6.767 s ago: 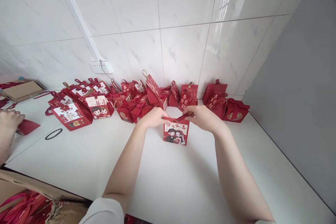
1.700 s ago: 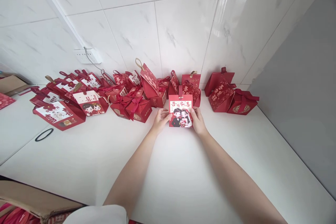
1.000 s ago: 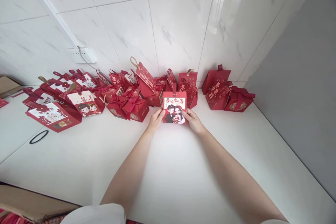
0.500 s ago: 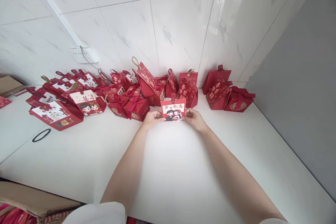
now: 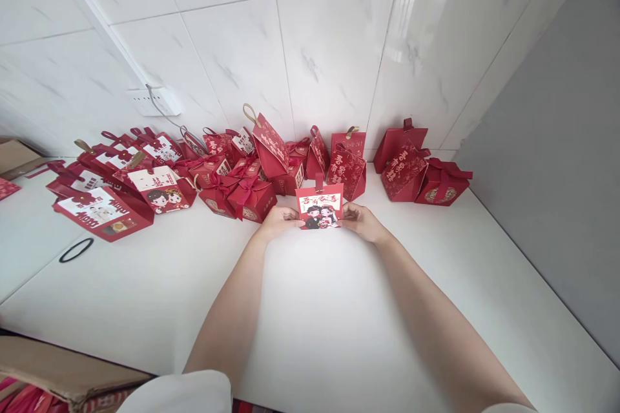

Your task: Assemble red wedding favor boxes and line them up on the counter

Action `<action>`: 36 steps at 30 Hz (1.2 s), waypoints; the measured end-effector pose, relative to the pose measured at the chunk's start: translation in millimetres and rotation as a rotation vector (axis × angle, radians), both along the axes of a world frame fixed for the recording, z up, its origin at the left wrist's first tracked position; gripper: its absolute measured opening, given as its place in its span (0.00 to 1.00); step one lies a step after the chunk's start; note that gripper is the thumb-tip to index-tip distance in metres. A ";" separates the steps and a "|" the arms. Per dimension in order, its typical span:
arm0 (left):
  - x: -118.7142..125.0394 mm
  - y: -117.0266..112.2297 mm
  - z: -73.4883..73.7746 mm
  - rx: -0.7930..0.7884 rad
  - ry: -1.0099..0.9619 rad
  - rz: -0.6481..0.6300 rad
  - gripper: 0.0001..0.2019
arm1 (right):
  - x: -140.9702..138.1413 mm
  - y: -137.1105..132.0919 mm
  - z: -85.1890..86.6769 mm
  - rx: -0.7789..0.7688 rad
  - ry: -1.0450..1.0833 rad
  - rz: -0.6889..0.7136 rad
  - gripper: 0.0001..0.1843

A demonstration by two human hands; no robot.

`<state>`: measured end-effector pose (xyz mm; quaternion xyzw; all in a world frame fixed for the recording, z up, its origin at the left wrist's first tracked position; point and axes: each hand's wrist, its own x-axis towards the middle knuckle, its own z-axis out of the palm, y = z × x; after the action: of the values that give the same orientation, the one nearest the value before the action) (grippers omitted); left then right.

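Note:
A small red gift box (image 5: 319, 206) with a cartoon couple on its white front panel stands on the white table (image 5: 314, 322), slightly tilted. My left hand (image 5: 277, 221) grips its left edge and my right hand (image 5: 358, 219) grips its right edge, fingers curled round it. The box sits just in front of a row of similar red boxes (image 5: 252, 197) along the tiled wall.
Several red gift boxes with ribbons line the wall from left (image 5: 104, 210) to right (image 5: 443, 186). A black hair band (image 5: 76, 250) lies on the table at left. A cardboard carton (image 5: 62, 377) is at the lower left. A grey panel (image 5: 557, 161) bounds the right side.
The box was carried from the middle of the table back towards the row, then lowered and tipped. A co-worker's hand at the far left has gone from view.

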<state>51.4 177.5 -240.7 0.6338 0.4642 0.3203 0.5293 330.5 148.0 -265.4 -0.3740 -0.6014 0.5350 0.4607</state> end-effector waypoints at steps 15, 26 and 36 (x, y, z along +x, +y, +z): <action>26.0 -8.1 -1.6 0.489 0.112 0.429 0.15 | 3.3 -12.4 16.3 -0.094 0.044 0.050 0.27; 49.8 -30.5 14.7 0.725 0.679 -0.081 0.35 | -16.6 -21.0 22.5 0.439 -0.802 -0.265 0.17; 47.5 -28.8 12.9 0.786 0.855 -0.070 0.15 | -20.5 -16.4 16.0 0.421 -1.168 -0.258 0.17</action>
<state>98.9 148.6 -227.8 0.8708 0.4616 0.1664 0.0302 310.0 131.6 -249.4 -0.5751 -0.7960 0.0533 0.1812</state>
